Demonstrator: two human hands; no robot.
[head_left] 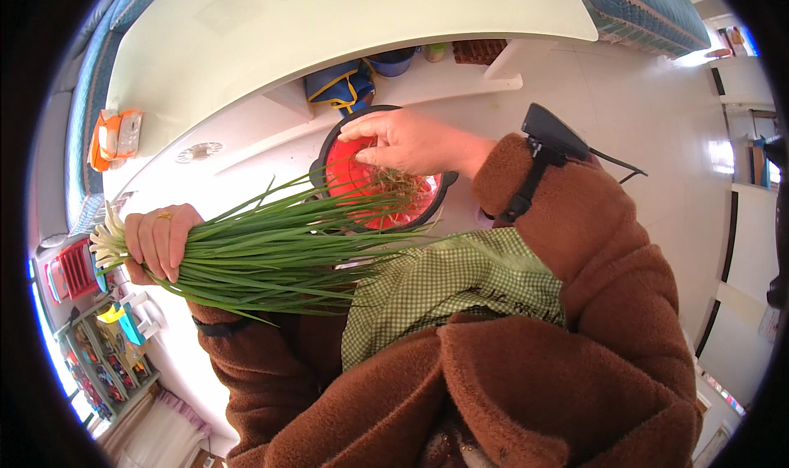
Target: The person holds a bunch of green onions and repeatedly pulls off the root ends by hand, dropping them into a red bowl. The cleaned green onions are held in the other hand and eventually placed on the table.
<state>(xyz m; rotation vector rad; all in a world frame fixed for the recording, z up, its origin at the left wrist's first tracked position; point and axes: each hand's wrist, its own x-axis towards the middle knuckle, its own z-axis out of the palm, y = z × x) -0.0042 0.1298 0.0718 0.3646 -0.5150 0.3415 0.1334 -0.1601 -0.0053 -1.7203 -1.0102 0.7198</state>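
A thick bunch of scallions (279,250) lies sideways across my front, its white root ends at the far left and its long green leaves reaching right. Wrapped round it near the white ends is my left hand (160,242), closed, with a ring on one finger. My right hand (403,143) hangs over a red bin (341,168) with a dark rim. Its thumb stands apart from the fingers, and I see nothing between them. Inside the bin lie dry brownish trimmings (394,184). The leaf tips pass in front of the bin's near side.
A pale table (345,8) spans the far side, with a tissue pack (119,137) at its left end. Beneath it are a blue-and-yellow bag (341,86) and a blue basin (393,61). A green checked apron (460,283) covers my lap. Blue padded seating (645,12) stands at far right.
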